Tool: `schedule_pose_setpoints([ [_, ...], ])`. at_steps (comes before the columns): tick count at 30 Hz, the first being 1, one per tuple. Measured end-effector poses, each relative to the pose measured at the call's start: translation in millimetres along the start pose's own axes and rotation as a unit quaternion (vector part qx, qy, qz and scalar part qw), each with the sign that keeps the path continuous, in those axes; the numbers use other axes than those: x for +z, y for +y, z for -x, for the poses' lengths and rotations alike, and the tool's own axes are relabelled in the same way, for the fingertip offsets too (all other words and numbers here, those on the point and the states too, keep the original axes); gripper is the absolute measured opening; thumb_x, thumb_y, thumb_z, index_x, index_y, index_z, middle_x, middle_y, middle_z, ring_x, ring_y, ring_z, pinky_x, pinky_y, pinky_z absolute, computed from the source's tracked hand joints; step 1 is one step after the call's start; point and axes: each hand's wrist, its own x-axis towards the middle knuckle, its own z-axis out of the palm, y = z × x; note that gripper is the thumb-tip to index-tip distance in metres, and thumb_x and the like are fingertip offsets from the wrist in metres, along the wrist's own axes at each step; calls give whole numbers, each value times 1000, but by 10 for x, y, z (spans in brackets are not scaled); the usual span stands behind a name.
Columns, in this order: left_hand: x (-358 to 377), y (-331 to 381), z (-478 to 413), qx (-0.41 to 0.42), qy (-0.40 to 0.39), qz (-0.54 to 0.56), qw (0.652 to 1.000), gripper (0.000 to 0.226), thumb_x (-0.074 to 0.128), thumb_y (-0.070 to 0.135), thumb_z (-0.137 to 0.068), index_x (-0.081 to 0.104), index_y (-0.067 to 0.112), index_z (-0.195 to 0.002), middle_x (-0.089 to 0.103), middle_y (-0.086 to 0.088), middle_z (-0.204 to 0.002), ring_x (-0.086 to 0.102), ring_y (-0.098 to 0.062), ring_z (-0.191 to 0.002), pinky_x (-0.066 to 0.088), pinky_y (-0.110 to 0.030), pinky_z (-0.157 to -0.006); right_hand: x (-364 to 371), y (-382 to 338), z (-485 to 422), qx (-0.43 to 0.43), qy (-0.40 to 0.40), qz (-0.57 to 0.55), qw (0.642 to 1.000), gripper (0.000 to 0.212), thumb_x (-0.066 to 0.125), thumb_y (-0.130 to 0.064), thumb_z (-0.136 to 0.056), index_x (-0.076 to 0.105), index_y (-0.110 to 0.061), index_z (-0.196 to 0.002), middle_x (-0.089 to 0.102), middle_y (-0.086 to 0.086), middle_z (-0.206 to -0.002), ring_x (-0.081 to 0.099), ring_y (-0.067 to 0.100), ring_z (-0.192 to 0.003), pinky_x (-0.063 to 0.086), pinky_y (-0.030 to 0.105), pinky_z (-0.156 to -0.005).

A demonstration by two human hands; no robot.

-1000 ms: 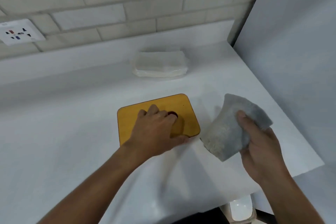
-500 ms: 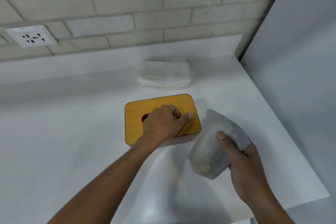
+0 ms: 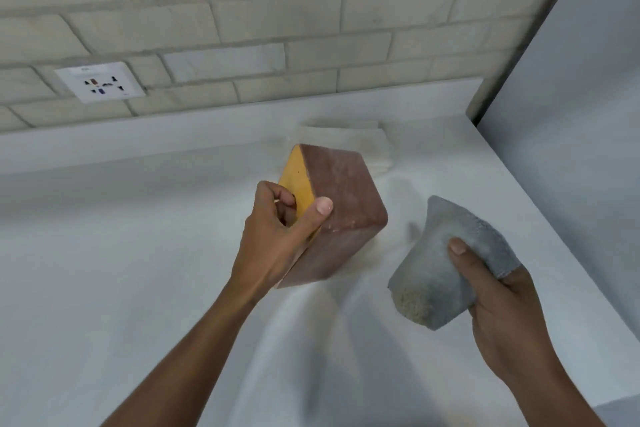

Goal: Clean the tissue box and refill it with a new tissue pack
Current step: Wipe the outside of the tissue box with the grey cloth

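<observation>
- The box [image 3: 341, 215] is at the centre of view, tilted up off the counter [image 3: 121, 253] with its reddish-brown side facing the camera and its yellow lid turned toward nine o'clock.
- The left hand [image 3: 277, 239] grips it at the lid edge, thumb on the brown side and fingers curled at the lid's slot.
- The right hand [image 3: 498, 291], at four o'clock from the box, is closed on a folded grey cloth [image 3: 446, 263], apart from the box.
- The step looks like wiping the sides: best to hold the box firm at the lid, press the cloth flat and work one face at a time.
- The tissue pack [image 3: 363, 146] at twelve o'clock is half hidden behind the box.
- The slot, the box's underside and any dust are hard to make out.
</observation>
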Motion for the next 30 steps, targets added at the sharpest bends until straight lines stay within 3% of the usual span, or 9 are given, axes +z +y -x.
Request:
schedule_pose_setpoints([
  [3,-226,-93,33,-8,0,-46,999,77,58,92,-60,36,40,-112,60,2,-83,59,-12,-75,43,-33,-73,165,33,32,2,-18,16,1000,39,74,-34,-75,72,-21,-112,74,1,-113,69,16,-106,58,26,-78],
  [5,-338,-157,55,17,37,-160,986,80,44,94,-65,32,44,-125,62,9,-90,62,-10,-86,43,-35,-74,275,49,58,-2,-28,25,999,39,75,-35,-75,72,-22,-112,74,0,-112,70,15,-105,58,26,-77],
  [9,-473,-188,39,99,87,-318,939,99,31,93,-74,32,32,-153,55,-2,-130,53,-24,-117,43,-40,-89,476,63,113,-7,-43,71,997,40,74,-42,-74,71,-23,-109,74,0,-106,70,14,-99,57,35,-80],
  [14,-524,-252,-56,187,-52,-218,957,121,32,97,-79,4,18,-167,14,-3,-174,19,-17,-159,27,-49,-126,575,62,139,-31,-53,111,992,39,78,-44,-77,69,-22,-109,72,3,-103,70,16,-97,56,35,-76],
  [20,-537,-290,-217,197,-100,-144,965,152,55,105,-51,-12,27,-164,-1,8,-176,4,-10,-162,19,-52,-130,509,15,170,-47,-36,84,995,30,73,-35,-80,69,-22,-106,72,0,-101,70,16,-93,57,24,-69],
  [23,-526,-290,-298,194,-108,-131,966,153,64,101,-49,-16,37,-163,12,12,-171,17,-11,-159,28,-52,-127,526,-126,131,-97,20,148,984,24,74,-43,-80,61,-27,-92,63,-10,-84,60,8,-77,52,25,-62],
  [25,-499,-288,-324,204,-117,-99,967,153,73,93,-54,-16,34,-164,24,14,-166,27,-11,-156,33,-50,-124,577,-242,74,-143,58,196,968,14,62,-42,-81,55,-37,-92,60,-17,-86,57,-1,-74,45,32,-63],
  [27,-442,-322,-313,225,-138,-72,962,152,78,84,-62,-14,22,-165,30,2,-165,32,-20,-155,33,-54,-123,647,-352,2,-195,71,231,950,19,55,-33,-88,55,-45,-103,61,-26,-98,58,-8,-83,42,32,-67],
  [30,-325,-368,-244,239,-175,-59,953,152,77,84,-64,-14,15,-165,29,-10,-166,30,-28,-156,30,-61,-123,780,-493,-108,-253,32,313,915,37,49,-25,-97,53,-51,-123,59,-34,-119,54,-15,-107,47,19,-78],
])
